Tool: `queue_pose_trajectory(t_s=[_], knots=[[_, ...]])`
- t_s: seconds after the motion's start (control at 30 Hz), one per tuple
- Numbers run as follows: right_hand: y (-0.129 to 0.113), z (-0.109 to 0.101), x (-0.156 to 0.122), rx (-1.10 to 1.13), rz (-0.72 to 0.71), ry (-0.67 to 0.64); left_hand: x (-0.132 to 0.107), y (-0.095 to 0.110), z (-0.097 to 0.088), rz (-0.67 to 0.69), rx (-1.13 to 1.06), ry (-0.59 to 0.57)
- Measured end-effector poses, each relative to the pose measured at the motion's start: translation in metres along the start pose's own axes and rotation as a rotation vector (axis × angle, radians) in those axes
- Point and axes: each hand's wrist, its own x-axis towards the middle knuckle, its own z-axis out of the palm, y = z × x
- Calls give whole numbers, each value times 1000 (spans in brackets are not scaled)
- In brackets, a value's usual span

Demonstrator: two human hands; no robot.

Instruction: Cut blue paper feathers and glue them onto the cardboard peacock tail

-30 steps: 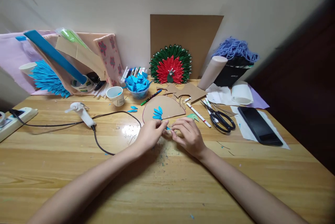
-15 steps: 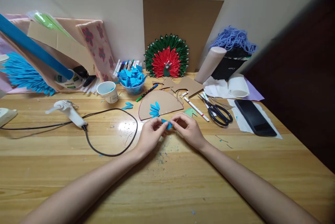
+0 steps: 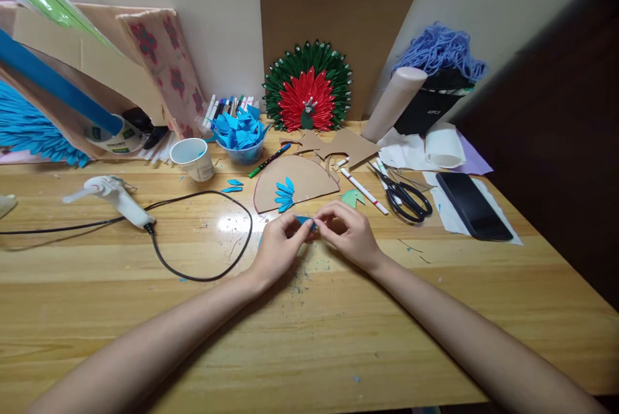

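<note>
Between my fingertips is a small piece of blue paper [image 3: 304,220], partly hidden by the fingers. My left hand [image 3: 280,241] pinches its left part between thumb and fingers. At its right end, my right hand [image 3: 349,233] closes thumb and forefinger on it. Just beyond my hands lies a half-round cardboard piece [image 3: 307,178] with a dark outline along its curve. A fan of blue paper petals [image 3: 285,195] sits on that cardboard. Several loose blue petals [image 3: 233,186] rest on the table to its left.
A hot glue gun [image 3: 118,198] with a looping black cord lies left. Behind stand a paper cup [image 3: 193,159], a bowl of blue paper pieces [image 3: 242,133] and a red-and-green peacock [image 3: 308,95]. Black-handled scissors [image 3: 409,201], markers [image 3: 363,190] and a phone [image 3: 474,206] lie right.
The view has tilted downward, so the things on the table appear higher. The blue paper between my fingers now appears narrower and turned; both hands keep their pinch on it.
</note>
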Motion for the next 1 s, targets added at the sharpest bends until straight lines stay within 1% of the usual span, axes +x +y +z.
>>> queue_pose_trajectory(t_s=[0.17, 0.37, 0.57, 0.7, 0.9, 1.0], knots=[[-2, 0, -2, -98, -119, 3, 1, 1, 0, 14, -59, -20], [1, 0, -3, -185, -262, 6, 2, 1, -1, -8, -145, -37], [0, 0, -5, -258, -317, -36, 3, 3, -2, -18, -217, -35], [-2, 0, -6, -235, -314, -34, 3, 2, -2, -19, -213, -7], [-6, 2, -7, -192, -221, 21, 4, 0, -2, -15, -211, -4], [-8, 2, -7, -177, -201, 36, 4, -1, -2, -22, -219, -7]])
